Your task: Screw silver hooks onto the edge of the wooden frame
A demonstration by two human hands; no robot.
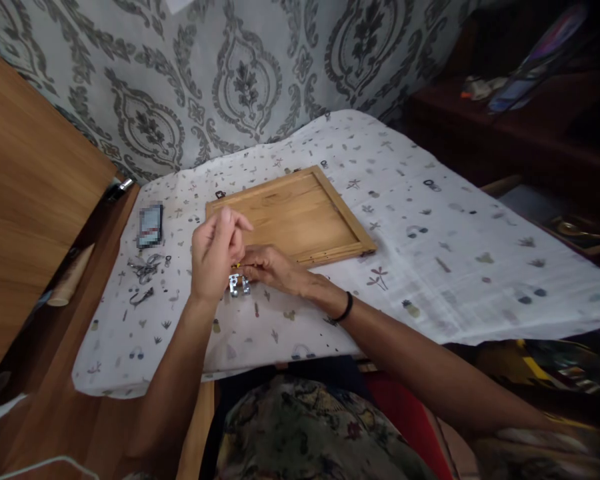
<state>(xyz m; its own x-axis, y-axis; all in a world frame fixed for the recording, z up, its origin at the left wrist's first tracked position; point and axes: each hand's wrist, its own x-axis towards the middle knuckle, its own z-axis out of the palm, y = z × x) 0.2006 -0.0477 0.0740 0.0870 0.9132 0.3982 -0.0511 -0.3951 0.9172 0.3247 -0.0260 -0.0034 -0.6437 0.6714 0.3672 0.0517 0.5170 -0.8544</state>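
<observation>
A framed wooden panel (290,210), like a small cabinet door, lies flat on the cloth-covered table. My left hand (217,248) is closed above its near left corner, fingers curled; what they hold, if anything, is hidden. Beside it, my right hand (270,268) has its fingers pinched together at the panel's near edge, wearing a black band at the wrist. A small yellow spot shows between both hands, too small to name. Just below the fingertips sits a shiny metal hinge (239,285) at that edge. My hands cover the spot where it meets the panel.
On the white patterned tablecloth (430,267), a phone (151,225) lies at the left, with a heap of small metal parts (146,268) nearer me. A wooden cabinet (35,220) stands left. Patterned curtain (245,73) hangs behind. Dark red furniture (515,127) is at right.
</observation>
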